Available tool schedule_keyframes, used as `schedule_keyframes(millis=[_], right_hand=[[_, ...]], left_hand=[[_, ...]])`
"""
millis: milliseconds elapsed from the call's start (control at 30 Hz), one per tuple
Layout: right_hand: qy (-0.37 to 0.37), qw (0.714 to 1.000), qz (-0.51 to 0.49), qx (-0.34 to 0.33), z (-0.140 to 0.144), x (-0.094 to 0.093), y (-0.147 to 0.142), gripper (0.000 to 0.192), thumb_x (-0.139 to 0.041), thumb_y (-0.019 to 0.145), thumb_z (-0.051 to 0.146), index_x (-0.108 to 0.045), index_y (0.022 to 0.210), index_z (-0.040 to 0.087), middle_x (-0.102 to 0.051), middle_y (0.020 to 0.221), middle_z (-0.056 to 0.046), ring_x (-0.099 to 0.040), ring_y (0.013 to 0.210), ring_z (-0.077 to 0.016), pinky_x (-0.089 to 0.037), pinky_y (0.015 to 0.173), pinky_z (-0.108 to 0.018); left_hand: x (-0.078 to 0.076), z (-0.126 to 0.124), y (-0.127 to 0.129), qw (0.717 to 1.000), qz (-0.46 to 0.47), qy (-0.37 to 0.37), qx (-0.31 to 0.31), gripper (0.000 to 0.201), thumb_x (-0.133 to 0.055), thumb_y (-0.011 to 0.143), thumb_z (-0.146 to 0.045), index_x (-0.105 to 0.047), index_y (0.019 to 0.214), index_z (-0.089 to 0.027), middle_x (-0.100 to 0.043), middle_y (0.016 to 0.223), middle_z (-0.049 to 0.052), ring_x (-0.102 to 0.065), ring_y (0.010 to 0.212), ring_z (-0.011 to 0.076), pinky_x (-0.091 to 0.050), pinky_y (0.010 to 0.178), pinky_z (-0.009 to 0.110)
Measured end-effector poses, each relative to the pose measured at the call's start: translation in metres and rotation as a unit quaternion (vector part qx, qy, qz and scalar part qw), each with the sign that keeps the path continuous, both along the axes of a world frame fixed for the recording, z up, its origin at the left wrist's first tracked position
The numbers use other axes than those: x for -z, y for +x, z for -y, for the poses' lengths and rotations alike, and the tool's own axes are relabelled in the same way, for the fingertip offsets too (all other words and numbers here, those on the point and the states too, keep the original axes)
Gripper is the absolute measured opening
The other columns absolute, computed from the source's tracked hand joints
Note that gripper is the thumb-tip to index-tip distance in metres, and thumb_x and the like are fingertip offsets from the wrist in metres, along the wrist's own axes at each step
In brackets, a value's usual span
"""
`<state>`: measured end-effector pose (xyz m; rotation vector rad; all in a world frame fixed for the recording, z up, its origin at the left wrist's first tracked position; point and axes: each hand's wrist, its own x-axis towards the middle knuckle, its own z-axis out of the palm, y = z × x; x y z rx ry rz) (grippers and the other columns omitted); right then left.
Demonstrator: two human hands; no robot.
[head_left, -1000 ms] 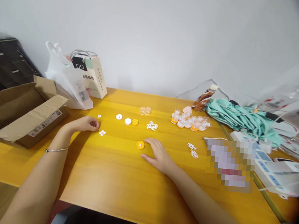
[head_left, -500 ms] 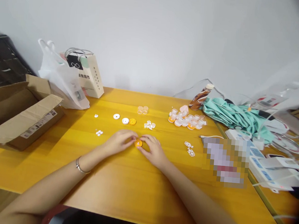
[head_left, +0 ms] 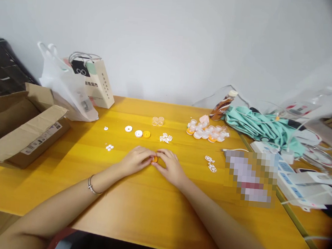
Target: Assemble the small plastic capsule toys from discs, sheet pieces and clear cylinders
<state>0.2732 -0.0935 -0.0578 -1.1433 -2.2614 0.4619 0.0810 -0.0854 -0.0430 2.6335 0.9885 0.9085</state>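
Between my fingertips, at the middle of the table, is a small round orange plastic piece (head_left: 155, 159), mostly covered by my fingers. My left hand (head_left: 138, 160) closes on its left side. My right hand (head_left: 170, 166) closes on its right side with thumb and fingers. Just beyond my hands lie a white disc (head_left: 128, 129), a white round cap (head_left: 138, 133) and an orange round cap (head_left: 146, 134). A small pile of white spoked plastic pieces (head_left: 166, 138) sits beside them. Several small white buttons (head_left: 109, 147) lie left of my left hand.
Clear rings (head_left: 157, 121) stand farther back. At the right are a cluster of clear-topped round pieces (head_left: 207, 132), two loose spoked pieces (head_left: 212, 167), a brown bottle (head_left: 222, 106), a teal umbrella (head_left: 259, 125) and a power strip (head_left: 289, 181). An open cardboard box (head_left: 45, 141) and bags (head_left: 99, 84) stand left.
My left hand has moved slightly right, its fingers now covering more of the orange piece. My right hand stays almost in place.
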Motion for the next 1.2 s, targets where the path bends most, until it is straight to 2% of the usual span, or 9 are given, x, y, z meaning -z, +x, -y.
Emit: schedule_keyframes(millis=[133, 333, 433, 567, 733, 900, 1067, 1200], right_hand=[[0.003, 1.000, -0.005, 0.005, 0.000, 0.001, 0.000, 0.028, -0.050, 0.085, 0.039, -0.055, 0.108, 0.024, -0.055, 0.115, -0.007, -0.049, 0.108, -0.0219, -0.039, 0.092, -0.040], [-0.001, 1.000, -0.012, 0.001, 0.000, 0.001, 0.001, 0.027, -0.051, 0.084, 0.037, -0.056, 0.107, 0.025, -0.056, 0.115, -0.008, -0.050, 0.108, -0.0218, -0.040, 0.092, -0.041], [0.000, 1.000, -0.018, 0.001, 0.000, 0.001, 0.001, 0.027, -0.051, 0.084, 0.038, -0.056, 0.107, 0.025, -0.056, 0.113, -0.008, -0.050, 0.108, -0.0220, -0.040, 0.092, -0.041], [0.000, 1.000, -0.027, -0.001, -0.001, 0.001, 0.002, 0.026, -0.053, 0.083, 0.036, -0.057, 0.106, 0.025, -0.057, 0.112, -0.008, -0.052, 0.107, -0.0219, -0.041, 0.091, -0.041], [-0.015, 0.997, -0.078, -0.021, -0.004, 0.003, 0.003, 0.025, -0.054, 0.083, 0.031, -0.058, 0.106, 0.024, -0.062, 0.104, -0.006, -0.056, 0.099, -0.0193, -0.044, 0.089, -0.037], [-0.015, 0.995, -0.096, 0.006, -0.008, 0.010, 0.004, 0.027, -0.057, 0.080, 0.034, -0.062, 0.105, 0.024, -0.059, 0.098, -0.006, -0.057, 0.096, -0.0199, -0.046, 0.087, -0.036], [-0.024, 0.996, -0.088, 0.009, -0.009, 0.014, 0.004, 0.026, -0.058, 0.080, 0.034, -0.064, 0.104, 0.026, -0.059, 0.095, -0.005, -0.058, 0.093, -0.0197, -0.048, 0.085, -0.036], [-0.041, 0.992, -0.121, 0.010, -0.009, 0.013, 0.004, 0.024, -0.057, 0.081, 0.031, -0.064, 0.103, 0.027, -0.062, 0.097, -0.004, -0.059, 0.093, -0.0187, -0.048, 0.086, -0.035]], left_hand=[[0.001, 0.000, -0.003, 0.998, -0.042, 0.047, 0.009, 0.019, -0.044, 0.088, -0.018, -0.057, 0.101, -0.019, -0.067, 0.084, 0.004, -0.061, 0.077, 0.0135, -0.043, 0.074, 0.027], [-0.004, -0.001, -0.010, 0.988, -0.101, 0.089, 0.074, 0.021, -0.040, 0.090, -0.018, -0.057, 0.104, -0.018, -0.067, 0.094, 0.007, -0.062, 0.086, 0.0151, -0.043, 0.078, 0.029], [-0.004, -0.002, -0.011, 0.993, -0.066, 0.071, 0.064, 0.019, -0.043, 0.089, -0.020, -0.058, 0.102, -0.018, -0.068, 0.092, 0.007, -0.063, 0.083, 0.0145, -0.045, 0.077, 0.028], [-0.004, -0.003, -0.014, 0.999, -0.002, 0.011, 0.034, 0.019, -0.048, 0.087, -0.026, -0.060, 0.100, -0.017, -0.068, 0.087, 0.007, -0.063, 0.080, 0.0140, -0.047, 0.076, 0.026], [-0.001, -0.008, -0.017, 0.997, 0.006, -0.045, 0.060, 0.019, -0.053, 0.084, -0.026, -0.062, 0.099, -0.017, -0.068, 0.094, 0.008, -0.063, 0.087, 0.0158, -0.049, 0.079, 0.027], [0.008, -0.010, -0.017, 0.997, 0.014, -0.026, 0.066, 0.020, -0.052, 0.084, -0.023, -0.063, 0.100, -0.018, -0.067, 0.101, 0.008, -0.063, 0.092, 0.0159, -0.049, 0.084, 0.028], [0.008, -0.010, -0.015, 0.997, 0.003, -0.013, 0.073, 0.020, -0.050, 0.086, -0.022, -0.064, 0.101, -0.019, -0.067, 0.102, 0.008, -0.063, 0.092, 0.0155, -0.050, 0.083, 0.028], [0.008, -0.008, -0.014, 0.998, -0.011, 0.006, 0.063, 0.021, -0.050, 0.086, -0.021, -0.064, 0.100, -0.018, -0.067, 0.104, 0.009, -0.064, 0.093, 0.0169, -0.051, 0.083, 0.030]])
